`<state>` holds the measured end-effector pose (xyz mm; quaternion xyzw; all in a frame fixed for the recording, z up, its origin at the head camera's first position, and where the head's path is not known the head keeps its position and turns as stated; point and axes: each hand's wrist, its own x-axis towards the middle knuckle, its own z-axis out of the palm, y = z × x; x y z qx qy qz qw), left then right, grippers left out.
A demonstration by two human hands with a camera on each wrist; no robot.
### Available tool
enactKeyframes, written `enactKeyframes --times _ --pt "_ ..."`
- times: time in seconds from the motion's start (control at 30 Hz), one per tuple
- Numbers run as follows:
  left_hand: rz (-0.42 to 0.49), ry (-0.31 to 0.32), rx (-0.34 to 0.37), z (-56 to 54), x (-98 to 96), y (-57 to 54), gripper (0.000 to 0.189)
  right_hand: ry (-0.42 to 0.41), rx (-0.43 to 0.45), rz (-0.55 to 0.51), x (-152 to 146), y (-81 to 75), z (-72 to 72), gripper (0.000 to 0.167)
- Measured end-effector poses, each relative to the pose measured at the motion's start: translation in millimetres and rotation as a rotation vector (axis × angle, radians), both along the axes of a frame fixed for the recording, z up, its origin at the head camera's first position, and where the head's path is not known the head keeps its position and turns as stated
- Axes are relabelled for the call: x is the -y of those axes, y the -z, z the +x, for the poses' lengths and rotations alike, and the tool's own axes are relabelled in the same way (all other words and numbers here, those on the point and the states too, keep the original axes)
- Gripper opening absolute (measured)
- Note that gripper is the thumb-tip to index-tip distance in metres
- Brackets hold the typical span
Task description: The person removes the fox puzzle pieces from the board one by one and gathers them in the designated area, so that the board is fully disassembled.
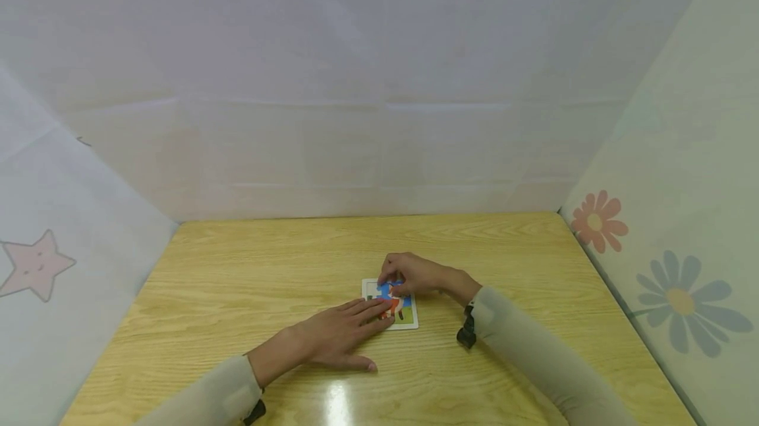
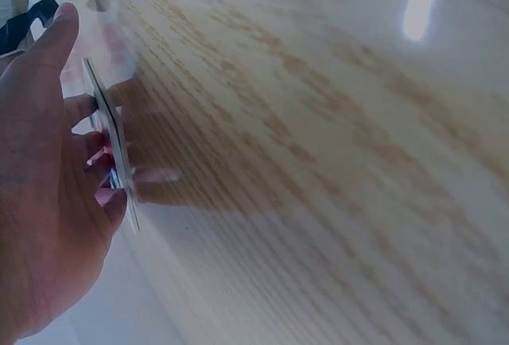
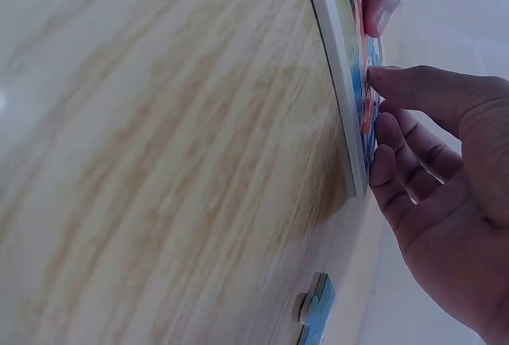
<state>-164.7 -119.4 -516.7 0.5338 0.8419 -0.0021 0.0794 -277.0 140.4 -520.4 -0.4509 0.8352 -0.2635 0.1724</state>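
Observation:
A small picture puzzle (image 1: 408, 315) in a white-rimmed tray lies on the table, partly covered by both hands. My left hand (image 1: 340, 334) rests with straight fingers across its left and lower part, thumb apart on the table side. At the upper right of the tray, my right hand (image 1: 415, 274) pinches a puzzle piece (image 3: 367, 116) between thumb and curled fingers. This piece shows orange and blue and sits slightly tilted at the puzzle's surface. In the left wrist view the tray (image 2: 111, 134) appears edge-on under the left fingers.
One loose blue puzzle piece (image 3: 320, 309) lies on the wood table near the right hand; I cannot make it out in the head view. The wood-grain table (image 1: 249, 268) is bordered by pale cloth walls (image 1: 379, 149) at the back and sides.

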Motion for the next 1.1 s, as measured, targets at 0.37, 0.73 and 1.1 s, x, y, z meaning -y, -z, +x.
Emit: enactKeyframes --times 0.37,0.73,1.1 --pt "-0.011 -0.007 -0.010 0.6 -1.6 -2.8 0.083 -0.023 0.013 0.028 3.3 -2.2 -0.8 0.027" --pt "-0.010 -0.006 0.003 1.5 -1.9 -4.2 0.083 -0.009 0.056 0.014 4.5 -3.0 1.8 0.026" --pt "-0.013 -0.009 -0.005 0.1 -2.3 -4.0 0.085 0.044 0.037 0.000 2.0 -0.6 4.9 0.027"
